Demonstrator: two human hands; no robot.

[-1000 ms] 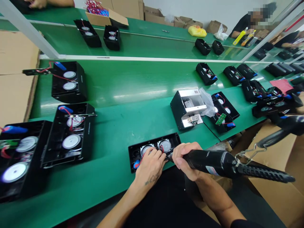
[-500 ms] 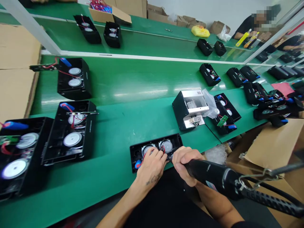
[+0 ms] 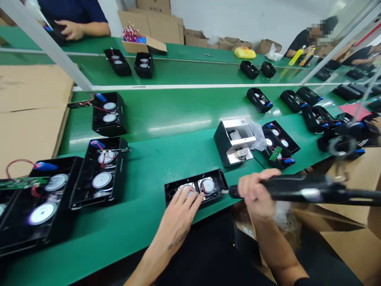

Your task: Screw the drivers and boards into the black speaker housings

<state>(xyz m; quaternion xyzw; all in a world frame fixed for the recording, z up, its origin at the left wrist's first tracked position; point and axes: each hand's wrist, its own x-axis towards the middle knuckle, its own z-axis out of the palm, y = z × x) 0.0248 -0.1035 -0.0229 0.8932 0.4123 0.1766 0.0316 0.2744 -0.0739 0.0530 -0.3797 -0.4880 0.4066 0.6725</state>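
Bright light; glare streaks on green bench [image 3: 166,107]; black tool [image 3: 297,188] blurred.

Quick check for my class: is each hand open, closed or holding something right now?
Left hand: open, fingers slightly spread at the black casing, holding nothing that shows.
Right hand: closed around the black power tool.

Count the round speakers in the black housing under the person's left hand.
2: one speaker partly covered by the left hand, the other speaker nearer the tool in the right hand.
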